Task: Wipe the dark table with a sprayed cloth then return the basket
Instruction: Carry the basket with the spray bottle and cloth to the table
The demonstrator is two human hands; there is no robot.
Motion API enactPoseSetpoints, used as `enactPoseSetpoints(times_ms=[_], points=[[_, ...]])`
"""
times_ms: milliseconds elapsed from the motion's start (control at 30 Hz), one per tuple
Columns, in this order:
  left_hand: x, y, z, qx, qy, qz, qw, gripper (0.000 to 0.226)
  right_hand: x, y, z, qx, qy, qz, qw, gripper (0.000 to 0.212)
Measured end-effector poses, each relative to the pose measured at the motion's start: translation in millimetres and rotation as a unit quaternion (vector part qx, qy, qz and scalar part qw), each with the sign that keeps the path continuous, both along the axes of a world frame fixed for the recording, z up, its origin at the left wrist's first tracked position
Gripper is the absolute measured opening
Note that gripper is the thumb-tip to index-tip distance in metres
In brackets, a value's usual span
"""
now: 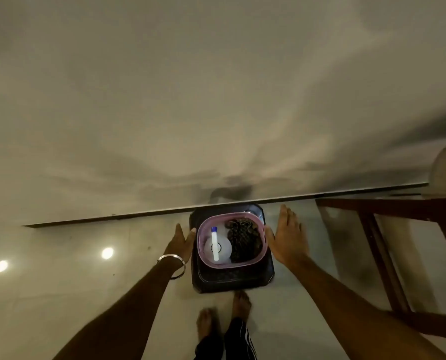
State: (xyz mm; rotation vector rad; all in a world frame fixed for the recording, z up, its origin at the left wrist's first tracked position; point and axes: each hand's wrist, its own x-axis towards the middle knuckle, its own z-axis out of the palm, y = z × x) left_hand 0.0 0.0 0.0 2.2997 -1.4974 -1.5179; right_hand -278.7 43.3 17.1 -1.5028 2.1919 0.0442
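One head cam, wide-angle, looks steeply down & fwd from standing height. Both forearms reach in from bottom edge; bare feet [223, 320] at bottom centre, floor [61, 294] below, wall [216, 100] fills upper frame. No 2nd view.

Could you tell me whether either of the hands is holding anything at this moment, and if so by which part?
Nothing is gripped. The left hand and right hand are open, fingers straight, flanking the pink basket on the dark table, near its rim.

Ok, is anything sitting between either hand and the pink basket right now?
Nothing visible. The left hand and right hand flank the pink basket on the dark table, fingers straight, right by its sides.
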Motion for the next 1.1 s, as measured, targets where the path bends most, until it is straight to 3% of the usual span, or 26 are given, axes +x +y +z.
enactPoseSetpoints(times_ms=[200, 333, 467, 567, 867, 1100], points=[[-14, 5, -48, 0.071, -0.012, 0.054, 0.996, 0.061, 2, 2, -56, 0.142, -0.144, -0.041, 0.978, 0.086], [-20, 12, -70, 0.071, -0.016, 0.019, 0.997, 0.036, 6, 5, -82, 0.194, -0.231, -0.095, 0.949, 0.071], [-23, 13, -79, 0.055, -0.042, 0.006, 0.998, 0.029, 10, 8, -96, 0.168, -0.204, -0.098, 0.959, 0.04], [-28, 9, -79, 0.041, -0.047, 0.013, 0.998, 0.03, 10, 5, -97, 0.158, -0.196, -0.112, 0.961, 0.029], [-22, 7, -92, -0.028, -0.08, -0.029, 0.996, 0.022, 18, 7, -101, 0.117, -0.163, -0.102, 0.974, 0.042], [-21, 7, -48, -0.052, -0.087, -0.087, 0.991, 0.028, 20, 26, -65, 0.107, -0.154, -0.119, 0.975, 0.041]])
